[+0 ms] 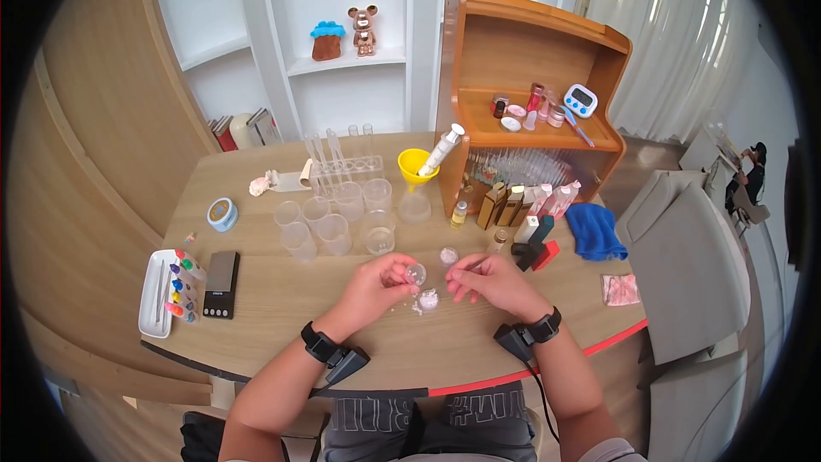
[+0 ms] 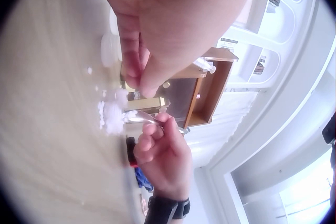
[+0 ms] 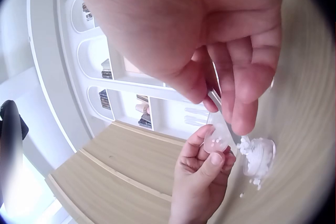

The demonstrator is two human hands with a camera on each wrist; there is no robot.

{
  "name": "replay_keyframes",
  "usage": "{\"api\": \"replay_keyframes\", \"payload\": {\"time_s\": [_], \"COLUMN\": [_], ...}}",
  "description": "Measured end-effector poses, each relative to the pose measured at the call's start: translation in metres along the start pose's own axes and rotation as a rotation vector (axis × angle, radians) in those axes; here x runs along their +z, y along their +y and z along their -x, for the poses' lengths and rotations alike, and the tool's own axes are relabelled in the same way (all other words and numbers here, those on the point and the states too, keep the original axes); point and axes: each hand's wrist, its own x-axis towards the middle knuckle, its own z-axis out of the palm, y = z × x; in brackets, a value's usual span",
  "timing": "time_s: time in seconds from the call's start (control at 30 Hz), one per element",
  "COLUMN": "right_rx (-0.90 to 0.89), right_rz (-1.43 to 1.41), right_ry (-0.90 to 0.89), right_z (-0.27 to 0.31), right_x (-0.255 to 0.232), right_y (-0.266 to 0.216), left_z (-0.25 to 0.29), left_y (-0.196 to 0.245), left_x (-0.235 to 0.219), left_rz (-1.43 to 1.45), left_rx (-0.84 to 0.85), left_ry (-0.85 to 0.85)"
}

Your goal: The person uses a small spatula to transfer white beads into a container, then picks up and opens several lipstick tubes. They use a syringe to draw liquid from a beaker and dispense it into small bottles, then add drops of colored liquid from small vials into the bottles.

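Observation:
My left hand pinches a small clear round cup between thumb and fingers. A few white bits lie in that cup in the right wrist view. My right hand grips a thin metal spoon, its tip over a heap of white crumbs in the left wrist view. The heap fills a small clear jar standing on the table between both hands. Loose crumbs are scattered beside the jar. Just behind, near the right fingers, stands another small jar with pale pink contents.
Several plastic cups and a test tube rack stand behind the left hand. A yellow funnel sits on a flask. Boxes and bottles line the right. A black scale and white tray are at left.

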Motion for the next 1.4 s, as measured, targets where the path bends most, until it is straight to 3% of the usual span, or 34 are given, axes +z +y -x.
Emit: {"api": "replay_keyframes", "payload": {"time_s": [0.2,0.5,0.87,1.2,1.3,1.4], "right_rx": [-0.027,-0.244,-0.326,-0.394,-0.325,-0.416], "right_rz": [0.003,-0.134,-0.116,-0.07,0.001,-0.038], "right_ry": [-0.076,0.09,0.056,0.082,0.044,0.089], "right_z": [0.004,0.001,0.004,0.004,0.004,0.005], "right_x": [0.002,0.005,0.011,0.012,0.012,0.014], "right_y": [-0.001,0.005,0.005,0.005,0.009,0.006], "left_z": [-0.001,0.0,0.0,0.002,0.002,0.002], "left_y": [-0.001,0.002,-0.001,0.002,0.004,0.004], "left_x": [0.0,0.0,0.002,0.002,0.0,0.0], "left_rz": [-0.004,0.068,0.192,0.026,-0.024,-0.045], "left_rx": [0.011,-0.018,-0.019,0.054,0.057,0.025], "left_ry": [-0.008,-0.045,-0.083,-0.03,-0.029,-0.049]}}
